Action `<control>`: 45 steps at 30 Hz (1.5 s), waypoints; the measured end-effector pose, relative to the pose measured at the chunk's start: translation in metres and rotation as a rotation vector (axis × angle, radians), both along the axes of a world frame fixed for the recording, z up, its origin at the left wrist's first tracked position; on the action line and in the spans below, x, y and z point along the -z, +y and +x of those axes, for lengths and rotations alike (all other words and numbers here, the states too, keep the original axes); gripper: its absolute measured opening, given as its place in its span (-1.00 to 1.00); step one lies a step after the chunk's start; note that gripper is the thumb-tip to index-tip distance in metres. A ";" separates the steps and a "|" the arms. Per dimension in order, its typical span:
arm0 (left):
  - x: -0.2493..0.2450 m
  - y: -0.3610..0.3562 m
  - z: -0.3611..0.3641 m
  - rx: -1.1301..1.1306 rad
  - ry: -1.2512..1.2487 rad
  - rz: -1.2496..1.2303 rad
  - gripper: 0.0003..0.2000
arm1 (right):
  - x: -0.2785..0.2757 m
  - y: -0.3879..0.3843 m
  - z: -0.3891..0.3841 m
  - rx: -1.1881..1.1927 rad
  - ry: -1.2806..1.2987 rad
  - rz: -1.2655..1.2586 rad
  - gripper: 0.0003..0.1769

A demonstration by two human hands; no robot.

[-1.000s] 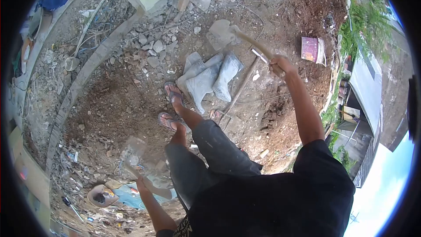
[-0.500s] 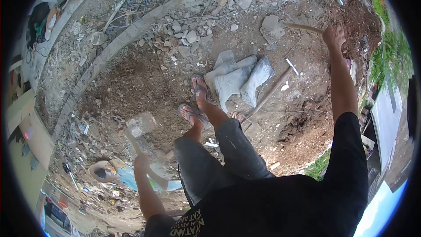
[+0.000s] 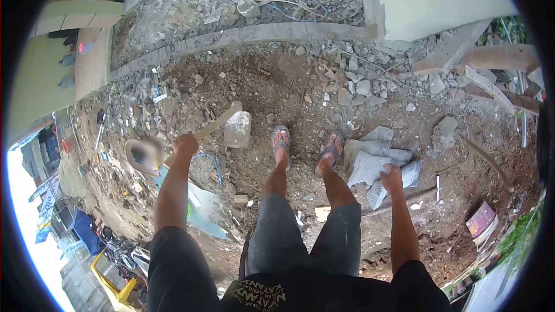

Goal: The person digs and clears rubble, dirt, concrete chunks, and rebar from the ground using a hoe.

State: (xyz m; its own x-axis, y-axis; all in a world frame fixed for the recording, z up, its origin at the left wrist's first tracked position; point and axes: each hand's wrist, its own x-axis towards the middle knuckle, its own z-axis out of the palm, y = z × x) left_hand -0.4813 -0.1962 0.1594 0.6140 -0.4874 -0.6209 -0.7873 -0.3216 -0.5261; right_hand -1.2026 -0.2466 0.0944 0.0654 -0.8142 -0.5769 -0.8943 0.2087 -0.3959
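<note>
My left hand (image 3: 185, 144) is closed around the wooden handle of a hoe (image 3: 215, 123), whose dusty flat blade is close over the soil left of my feet. My right hand (image 3: 392, 178) is away from any handle, its fingers loosely bent and apart. In this view it overlaps a heap of grey, dusty boot-shaped pieces (image 3: 370, 164) on the ground beside my right foot. Farther right, a second hoe (image 3: 488, 160) lies on the dirt with its blade (image 3: 445, 133) pointing away from me.
Broken stones (image 3: 361, 88) lie scattered ahead, before a low concrete beam (image 3: 231, 36). Wooden boards (image 3: 480, 60) are at the upper right. A straw-coloured hat-like object (image 3: 132, 153) and a bluish sheet (image 3: 209, 216) lie at left. A pink-and-white bag (image 3: 481, 219) is at right.
My right hand has let go of the second hoe and moved in over the grey pieces. My left hand keeps its hoe. The view has turned to the left.
</note>
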 end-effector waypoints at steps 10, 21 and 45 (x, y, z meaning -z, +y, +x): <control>-0.006 0.006 0.011 -0.015 0.163 -0.067 -0.61 | 0.240 0.095 -0.002 0.376 0.559 0.159 -0.19; 0.070 -0.015 -0.003 -0.031 -0.316 0.056 -0.69 | 0.298 0.147 -0.110 0.265 0.468 0.007 -0.23; 0.180 -0.029 -0.010 0.031 -0.091 -0.076 -0.73 | 0.329 0.021 -0.267 -0.241 0.512 -0.176 -0.32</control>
State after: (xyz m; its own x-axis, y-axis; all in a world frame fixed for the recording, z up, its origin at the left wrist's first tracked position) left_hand -0.4914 -0.2253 -0.0203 0.6502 -0.5504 -0.5237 -0.7474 -0.3399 -0.5708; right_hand -1.4700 -0.2257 -0.2344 0.0097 -0.8974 -0.4411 -0.9946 -0.0542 0.0883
